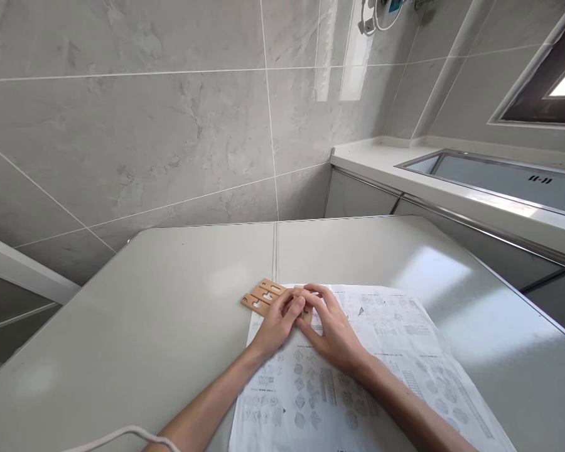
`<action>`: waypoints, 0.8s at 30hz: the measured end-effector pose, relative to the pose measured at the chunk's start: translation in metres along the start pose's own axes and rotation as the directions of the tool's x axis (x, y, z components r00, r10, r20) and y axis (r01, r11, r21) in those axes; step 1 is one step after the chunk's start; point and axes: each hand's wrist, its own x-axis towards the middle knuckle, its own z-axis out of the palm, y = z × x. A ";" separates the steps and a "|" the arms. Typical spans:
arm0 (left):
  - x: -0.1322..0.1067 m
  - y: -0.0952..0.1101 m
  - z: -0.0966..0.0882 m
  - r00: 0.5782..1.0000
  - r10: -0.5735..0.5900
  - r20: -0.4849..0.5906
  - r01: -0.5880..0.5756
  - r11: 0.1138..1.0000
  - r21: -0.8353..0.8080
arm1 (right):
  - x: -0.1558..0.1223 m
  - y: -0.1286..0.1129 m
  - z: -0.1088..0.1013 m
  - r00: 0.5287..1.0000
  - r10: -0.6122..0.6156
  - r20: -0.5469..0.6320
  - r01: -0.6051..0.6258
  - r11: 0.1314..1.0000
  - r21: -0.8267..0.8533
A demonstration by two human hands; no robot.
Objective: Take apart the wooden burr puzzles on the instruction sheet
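Note:
My left hand (279, 321) and my right hand (332, 325) meet over the top of a printed paper sheet (381, 320). Between them is a small wooden piece (307, 316), largely covered by the fingers. Left thumb and fingers are pinched together on it, while the right thumb and fingers curl around its other side. Just left of my left hand lie several flat wooden slotted pieces (253, 304), side by side, with dark numerals and cut-outs. They partly overlap the sheet's upper left corner.
The sheet carries rows of grey drawings and rests on a pale two-panel table (183, 301). A white cable (122, 432) crosses the near left edge. Beyond stand a tiled wall (169, 125) and, at right, a counter (362, 154) with a sink (494, 172).

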 end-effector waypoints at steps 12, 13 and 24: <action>-0.004 0.000 0.003 0.999 -0.040 0.020 0.042 0.995 -0.090 | -0.001 0.001 0.002 0.996 -0.070 -0.050 0.069 0.997 -0.018; -0.004 -0.001 0.003 0.999 -0.038 0.023 0.040 0.996 -0.078 | -0.001 0.000 0.002 0.994 -0.092 -0.057 0.090 0.996 -0.028; -0.004 -0.001 0.003 0.998 -0.068 -0.016 0.067 0.996 -0.057 | 0.003 -0.003 -0.002 0.978 -0.173 -0.115 0.172 0.985 -0.021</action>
